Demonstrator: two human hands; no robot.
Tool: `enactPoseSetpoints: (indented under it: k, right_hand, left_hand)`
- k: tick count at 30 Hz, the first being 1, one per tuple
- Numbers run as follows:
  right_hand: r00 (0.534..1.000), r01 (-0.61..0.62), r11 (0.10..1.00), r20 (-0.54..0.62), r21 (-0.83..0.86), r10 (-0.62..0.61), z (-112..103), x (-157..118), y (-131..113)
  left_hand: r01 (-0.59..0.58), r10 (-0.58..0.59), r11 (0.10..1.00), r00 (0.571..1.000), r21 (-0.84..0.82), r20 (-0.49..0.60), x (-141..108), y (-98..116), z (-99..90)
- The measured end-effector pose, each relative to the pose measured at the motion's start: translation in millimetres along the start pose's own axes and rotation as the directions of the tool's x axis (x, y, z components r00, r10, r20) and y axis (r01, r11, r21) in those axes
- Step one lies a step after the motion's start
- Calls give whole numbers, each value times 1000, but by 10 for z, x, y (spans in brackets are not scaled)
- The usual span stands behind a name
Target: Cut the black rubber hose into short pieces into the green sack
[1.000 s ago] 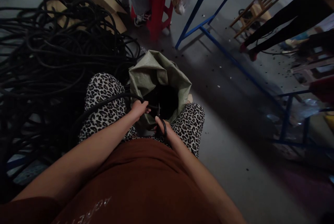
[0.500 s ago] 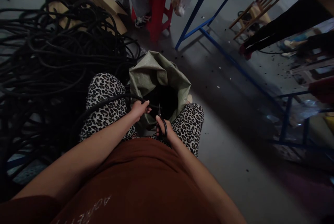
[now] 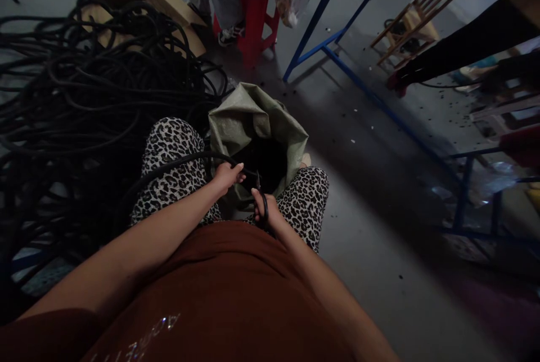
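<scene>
My left hand point(image 3: 228, 175) is closed around a black rubber cord point(image 3: 185, 158) that comes over my left knee. The cord's end reaches past my fingers to the blades of a pair of scissors point(image 3: 265, 207). My right hand point(image 3: 265, 205) grips the scissors by their black handles, blades pointing up and away from me. Below both hands, between my knees, a grey-green woven sack point(image 3: 240, 117) gapes with its mouth upward. Its inside is dark, and what lies in it is hard to make out.
A large tangled heap of black cord point(image 3: 84, 80) covers the floor at left, against an open cardboard box point(image 3: 169, 4). Ahead are a red stool point(image 3: 253, 24), a person's legs and a blue metal frame point(image 3: 312, 49). A wooden chair point(image 3: 415, 13) and another person's legs are at right.
Little differs. My hands stay over the sack with the cord and scissors, and the scissors' handles look slightly closer together. The view has shifted a touch.
</scene>
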State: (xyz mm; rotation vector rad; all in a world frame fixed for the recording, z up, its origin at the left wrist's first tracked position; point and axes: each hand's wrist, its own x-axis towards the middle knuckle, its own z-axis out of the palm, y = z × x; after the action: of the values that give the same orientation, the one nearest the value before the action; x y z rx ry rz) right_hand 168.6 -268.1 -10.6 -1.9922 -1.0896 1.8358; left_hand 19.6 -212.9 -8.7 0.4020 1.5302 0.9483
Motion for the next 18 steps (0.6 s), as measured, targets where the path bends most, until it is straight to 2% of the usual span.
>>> enactPoseSetpoints:
  k: [12, 16, 18]
  right_hand:
    - [1000, -3, 1000, -28, -25, 3, -5, -22, -17]
    - [998, -31, 998, -58, 47, 34, -6, -33, -33]
    - [998, -47, 994, -37, 95, 51, -3, -14, -16]
  left_hand:
    - [-3, 4, 1000, 1000, 28, -19, 21, 16, -14]
    - [-10, 11, 1000, 1000, 17, -25, 47, 6, -24]
    - [-6, 6, 1000, 1000, 7, -28, 57, 4, -32]
